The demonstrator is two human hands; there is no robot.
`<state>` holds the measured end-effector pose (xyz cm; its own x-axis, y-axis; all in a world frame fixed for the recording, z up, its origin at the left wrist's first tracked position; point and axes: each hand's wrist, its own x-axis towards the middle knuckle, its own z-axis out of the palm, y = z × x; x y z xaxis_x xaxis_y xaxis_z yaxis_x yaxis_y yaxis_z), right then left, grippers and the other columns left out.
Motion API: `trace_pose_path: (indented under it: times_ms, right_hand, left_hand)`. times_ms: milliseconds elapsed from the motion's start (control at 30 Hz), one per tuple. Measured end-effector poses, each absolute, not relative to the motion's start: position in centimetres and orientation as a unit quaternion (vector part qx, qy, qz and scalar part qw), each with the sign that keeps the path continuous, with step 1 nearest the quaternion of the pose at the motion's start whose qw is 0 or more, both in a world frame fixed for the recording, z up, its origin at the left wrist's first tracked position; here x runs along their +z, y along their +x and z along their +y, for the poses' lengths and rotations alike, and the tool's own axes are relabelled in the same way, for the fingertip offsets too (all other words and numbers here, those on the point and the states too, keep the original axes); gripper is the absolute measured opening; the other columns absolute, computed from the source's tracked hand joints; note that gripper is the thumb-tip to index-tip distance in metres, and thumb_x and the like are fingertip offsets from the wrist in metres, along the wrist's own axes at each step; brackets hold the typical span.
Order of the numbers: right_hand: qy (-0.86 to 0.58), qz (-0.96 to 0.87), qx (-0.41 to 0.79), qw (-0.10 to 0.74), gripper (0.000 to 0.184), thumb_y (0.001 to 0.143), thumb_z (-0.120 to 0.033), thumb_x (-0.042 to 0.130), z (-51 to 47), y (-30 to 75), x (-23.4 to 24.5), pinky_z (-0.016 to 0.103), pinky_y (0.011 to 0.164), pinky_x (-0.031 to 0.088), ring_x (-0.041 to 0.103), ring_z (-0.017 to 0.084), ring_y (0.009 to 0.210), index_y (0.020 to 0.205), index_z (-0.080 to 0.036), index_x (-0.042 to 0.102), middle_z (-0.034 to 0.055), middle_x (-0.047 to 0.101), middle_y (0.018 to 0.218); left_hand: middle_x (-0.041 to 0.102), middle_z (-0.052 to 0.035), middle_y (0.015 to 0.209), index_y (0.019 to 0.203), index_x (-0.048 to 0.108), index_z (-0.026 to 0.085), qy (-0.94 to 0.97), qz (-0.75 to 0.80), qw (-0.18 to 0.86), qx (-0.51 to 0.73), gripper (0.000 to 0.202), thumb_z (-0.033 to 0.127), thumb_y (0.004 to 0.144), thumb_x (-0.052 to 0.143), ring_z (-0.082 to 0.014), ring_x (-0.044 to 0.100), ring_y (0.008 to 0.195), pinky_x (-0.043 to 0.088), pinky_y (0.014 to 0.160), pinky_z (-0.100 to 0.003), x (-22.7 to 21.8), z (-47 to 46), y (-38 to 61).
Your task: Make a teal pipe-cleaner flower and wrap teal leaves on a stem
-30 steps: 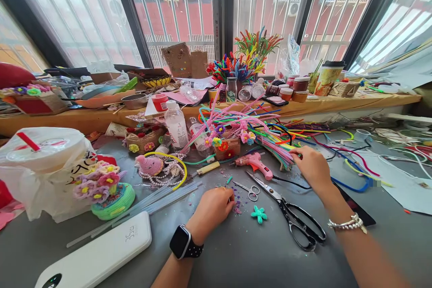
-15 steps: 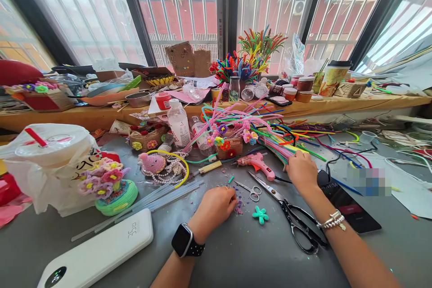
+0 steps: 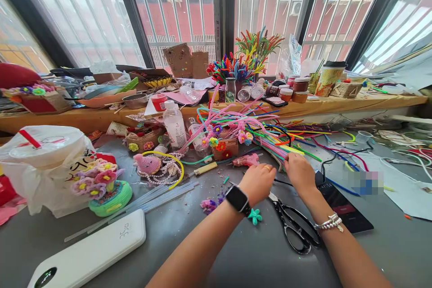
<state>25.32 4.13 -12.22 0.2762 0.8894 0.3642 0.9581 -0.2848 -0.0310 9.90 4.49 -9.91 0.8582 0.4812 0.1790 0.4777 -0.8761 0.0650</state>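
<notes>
My right hand (image 3: 299,172) rests at the near end of a bundle of coloured pipe cleaners (image 3: 270,135) on the grey table (image 3: 236,252), with its fingers curled on the stems. Beside it, my left hand (image 3: 258,182), with a smartwatch on the wrist, has its fingers bent toward the same bundle end; what it grips is hidden. A pink glue gun (image 3: 245,160) lies just beyond the left hand. Large black scissors (image 3: 293,227) lie under and between my forearms. A teal pipe-cleaner flower (image 3: 255,216) and a small purple flower piece (image 3: 209,204) lie near my left wrist.
A white power bank (image 3: 87,252) lies at the front left, with clear glue sticks (image 3: 135,207) behind it. A bagged drink cup (image 3: 43,162), a flower craft (image 3: 104,189) and a bead pile (image 3: 158,166) fill the left. A black phone (image 3: 340,207) lies right of my right hand.
My left hand has lifted off the table and crossed right to join the right hand at the pipe cleaner bundle. The purple piece it covered now lies bare.
</notes>
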Motion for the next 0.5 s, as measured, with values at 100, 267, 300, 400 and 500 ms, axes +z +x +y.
trace_pose_path:
  times_ms: [100,267,300,400,500]
  right_hand:
    - [-0.782,-0.592,-0.138,0.137,0.015,0.081,-0.016,0.042,4.1,25.3,-12.2,0.028,0.067,0.039,0.057,0.022,0.080,0.081,-0.011,0.057,0.0120,0.062,0.083]
    - [-0.774,-0.597,-0.140,0.158,0.016,0.081,-0.016,0.042,3.9,24.9,-11.4,0.028,0.067,0.039,0.057,0.022,0.079,0.080,-0.010,0.057,0.0124,0.063,0.082]
    - [-0.772,-0.598,-0.142,0.162,0.016,0.080,-0.017,0.042,3.7,24.8,-11.1,0.028,0.067,0.039,0.057,0.022,0.079,0.079,-0.011,0.057,0.0122,0.063,0.082]
    - [-0.761,-0.606,-0.149,0.178,0.015,0.080,-0.017,0.043,2.4,24.7,-9.7,0.027,0.066,0.039,0.057,0.021,0.076,0.077,-0.014,0.057,0.0095,0.063,0.079]
    - [-0.735,-0.611,-0.181,0.232,0.013,0.078,-0.019,0.045,0.1,24.4,-7.9,0.026,0.060,0.038,0.057,0.019,0.068,0.071,-0.017,0.056,0.0061,0.062,0.073]
  left_hand:
    - [0.051,-0.0178,0.118,0.111,0.047,0.006,0.969,0.230,0.013,0.088,0.032,0.010,0.081,0.034,-0.0236,0.047,0.108,0.040,0.086,-0.038,-11.4,5.9,13.0]
    - [0.049,-0.0185,0.121,0.107,0.051,0.002,0.972,0.218,0.019,0.083,0.033,0.012,0.081,0.034,-0.0247,0.036,0.119,0.031,0.097,-0.039,-13.0,7.4,15.3]
    - [0.048,-0.0185,0.122,0.110,0.049,0.002,0.971,0.223,0.020,0.087,0.035,0.013,0.080,0.035,-0.0257,0.036,0.119,0.031,0.097,-0.041,-13.1,7.6,15.4]
    - [0.046,-0.0169,0.125,0.119,0.041,0.003,0.965,0.239,0.022,0.103,0.042,0.015,0.079,0.036,-0.0269,0.037,0.118,0.033,0.094,-0.044,-13.4,8.0,15.4]
    - [0.052,-0.0147,0.118,0.116,0.044,0.006,0.963,0.244,0.023,0.114,0.040,0.018,0.079,0.036,-0.0254,0.043,0.112,0.035,0.093,-0.044,-13.6,8.2,15.4]
